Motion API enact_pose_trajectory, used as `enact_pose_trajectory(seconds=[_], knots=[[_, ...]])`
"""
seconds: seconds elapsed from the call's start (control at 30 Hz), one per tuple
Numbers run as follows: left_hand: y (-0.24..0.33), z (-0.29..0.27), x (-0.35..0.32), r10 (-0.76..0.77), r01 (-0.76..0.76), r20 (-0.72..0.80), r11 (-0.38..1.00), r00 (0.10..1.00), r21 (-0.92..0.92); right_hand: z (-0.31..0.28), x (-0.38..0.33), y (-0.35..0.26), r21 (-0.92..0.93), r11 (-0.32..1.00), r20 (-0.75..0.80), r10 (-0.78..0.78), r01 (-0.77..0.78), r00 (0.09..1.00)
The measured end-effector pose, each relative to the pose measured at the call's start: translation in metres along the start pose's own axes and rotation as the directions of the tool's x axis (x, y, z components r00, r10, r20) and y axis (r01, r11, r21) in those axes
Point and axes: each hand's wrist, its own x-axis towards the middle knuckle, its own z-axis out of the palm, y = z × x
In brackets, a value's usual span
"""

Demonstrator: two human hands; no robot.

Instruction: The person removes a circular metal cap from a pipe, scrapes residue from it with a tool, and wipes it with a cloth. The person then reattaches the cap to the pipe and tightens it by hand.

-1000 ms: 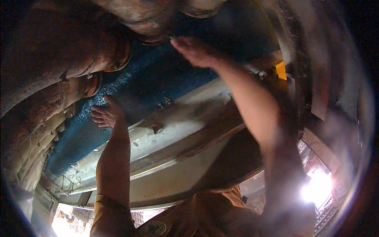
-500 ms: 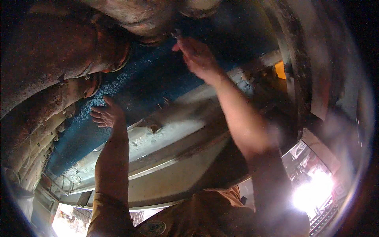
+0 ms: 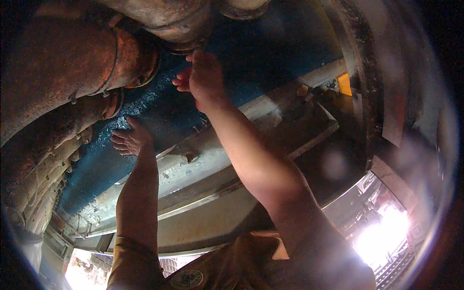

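Observation:
My left hand (image 3: 131, 138) is raised with its fingers spread, against or just in front of a dark blue surface (image 3: 104, 162); whether it touches cannot be seen. My right hand (image 3: 207, 82) is up under the end of a rusty pipe (image 3: 181, 21), fingers curled in. What they hold, if anything, is hidden behind the hand. Left of it a larger reddish-brown pipe (image 3: 63, 63) ends in a ring-shaped collar, and a thinner pipe (image 3: 87, 108) runs below that one.
A pale, worn ledge (image 3: 212, 152) with a bolt-like stub (image 3: 189, 156) slants below the blue surface. A dark curved beam (image 3: 367, 77) stands at the right, beside a small orange patch (image 3: 344, 84). Bright light (image 3: 384, 234) glares at lower right.
My right hand has moved left and slightly down, and its forearm has swung left too. A small metallic piece at its fingertips no longer shows. My left hand has stayed in place.

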Motion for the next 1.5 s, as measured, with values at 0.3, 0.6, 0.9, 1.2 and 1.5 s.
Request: enact_pose_trajectory(seconds=[0.3, 0.6, 0.9, 1.2, 1.5], knots=[[-0.009, 0.008, 0.002, 0.037, -0.037, -0.091, 0.999, 0.995, -0.002, -0.072, 0.045, -0.065, -0.676, 0.717, 0.395, 0.159, 0.169, 0.905], [-0.011, 0.017, 0.006, 0.085, -0.085, -0.094, 0.996, 0.992, 0.009, -0.062, 0.067, -0.132, -0.864, 0.423, 0.441, 0.377, 0.272, 0.815], [-0.019, 0.018, 0.012, 0.015, -0.014, -0.074, 1.000, 0.997, 0.013, -0.044, 0.008, -0.012, -0.270, 0.946, 0.200, -0.125, 0.177, 0.972], [0.001, 0.007, 0.001, 0.033, -0.034, -0.013, 0.999, 0.999, -0.026, -0.054, 0.067, 0.046, -0.743, -0.095, 0.398, -0.858, 0.662, 0.324], [0.009, -0.005, -0.005, 0.049, -0.049, -0.026, 0.999, 0.998, 0.003, -0.052, 0.075, -0.155, -0.926, 0.276, 0.368, 0.515, 0.257, 0.774]])
